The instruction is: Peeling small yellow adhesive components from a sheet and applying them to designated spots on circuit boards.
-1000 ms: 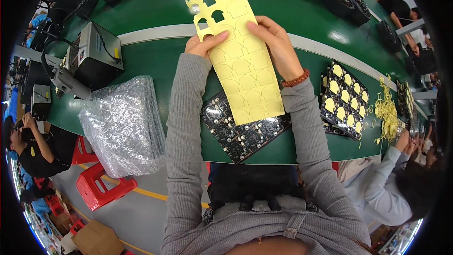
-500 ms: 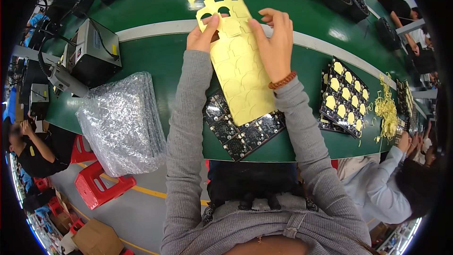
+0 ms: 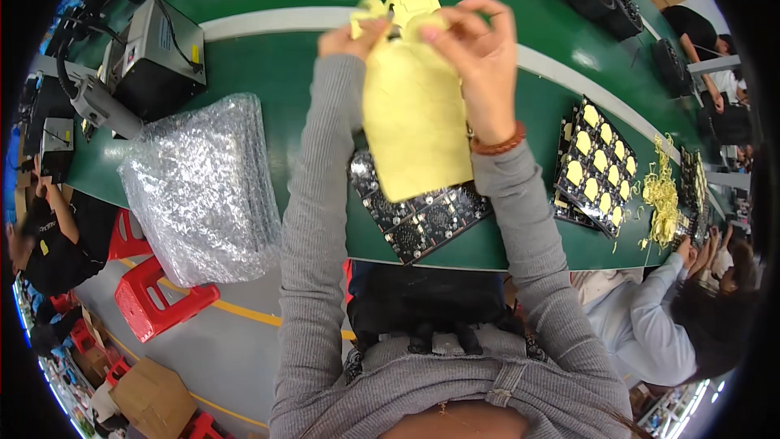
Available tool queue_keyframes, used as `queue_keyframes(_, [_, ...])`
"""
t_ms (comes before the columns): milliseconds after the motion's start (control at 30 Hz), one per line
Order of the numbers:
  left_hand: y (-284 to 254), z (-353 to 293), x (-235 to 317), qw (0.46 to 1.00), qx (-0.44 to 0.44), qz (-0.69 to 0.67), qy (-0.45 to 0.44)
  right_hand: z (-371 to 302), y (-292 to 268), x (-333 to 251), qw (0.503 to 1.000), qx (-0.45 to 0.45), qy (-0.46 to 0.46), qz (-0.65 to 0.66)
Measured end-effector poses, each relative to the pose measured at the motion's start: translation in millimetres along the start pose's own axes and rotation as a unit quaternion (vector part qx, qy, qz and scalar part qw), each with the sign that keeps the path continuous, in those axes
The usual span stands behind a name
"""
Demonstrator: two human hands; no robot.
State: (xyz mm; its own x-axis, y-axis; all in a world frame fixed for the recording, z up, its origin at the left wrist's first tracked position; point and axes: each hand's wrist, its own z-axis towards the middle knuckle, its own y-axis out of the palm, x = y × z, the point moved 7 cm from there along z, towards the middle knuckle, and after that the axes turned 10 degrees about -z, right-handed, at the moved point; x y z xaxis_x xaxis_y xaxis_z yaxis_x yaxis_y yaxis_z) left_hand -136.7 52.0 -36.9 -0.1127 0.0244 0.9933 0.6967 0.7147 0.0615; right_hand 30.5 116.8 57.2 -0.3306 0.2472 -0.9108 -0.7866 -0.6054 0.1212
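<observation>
A yellow die-cut adhesive sheet (image 3: 416, 126) hangs between my hands above the green table, with rows of cut-out holes at its far end. My left hand (image 3: 351, 39) grips the sheet's left edge, its fingers closed and partly blurred. My right hand (image 3: 481, 57) pinches a small yellow piece (image 3: 424, 27) between thumb and forefinger, by the sheet's bent part. Whether that piece is fully free of the sheet is too blurred to tell. Beneath the sheet lies a black circuit board panel (image 3: 431, 228), partly hidden by it.
Left of my arms rests a bubble-wrapped bundle (image 3: 203, 191), with a grey box-shaped device (image 3: 158, 57) behind it. On the right are circuit board panels bearing yellow pieces (image 3: 597, 167) and a heap of yellow scraps (image 3: 662, 195). A co-worker in a light sleeve (image 3: 650, 309) sits beyond.
The sheet's far end has bent and its near part now shows a plain face. My right hand has turned and pinches a yellow piece; the view has shifted slightly.
</observation>
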Motion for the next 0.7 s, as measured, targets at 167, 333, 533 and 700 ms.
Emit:
queue_keyframes(167, [-53.5,-9.1,38.4,0.857,0.191,0.464,0.115,-23.2,-56.1,-7.1,0.99,-0.008,0.095,-0.108])
queue_keyframes(333, [-11.5,-34.7,69.2,0.741,0.269,0.47,0.397,-74.1,-93.1,38.9,0.96,-0.04,0.192,-0.2])
queue_keyframes(533, [105.9,-64.3,7.1,0.916,-0.318,0.24,0.053,-81.0,-91.0,41.1,0.944,-0.11,0.182,-0.253])
queue_keyframes(700, [112.1,-73.9,-14.3,0.878,-0.359,0.317,-0.01,-85.4,-91.5,40.7,0.939,-0.129,0.195,-0.251])
